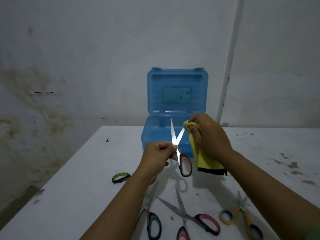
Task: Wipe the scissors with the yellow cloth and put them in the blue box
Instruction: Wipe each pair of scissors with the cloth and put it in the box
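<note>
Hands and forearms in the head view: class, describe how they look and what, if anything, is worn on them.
Both forearms are bare as far as the frame shows: no sleeves, gloves or watch visible. The left hand and right hand show no rings or bracelets, though dim light and blur could hide small items. Both arms enter from the bottom edge.

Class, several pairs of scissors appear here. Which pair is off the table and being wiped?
The orange-handled scissors, held up open by the left hand against the yellow cloth; the other pairs lie on the table.

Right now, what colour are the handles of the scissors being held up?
Black with orange inner lining, on the held scissors, seen in the head view.
</note>
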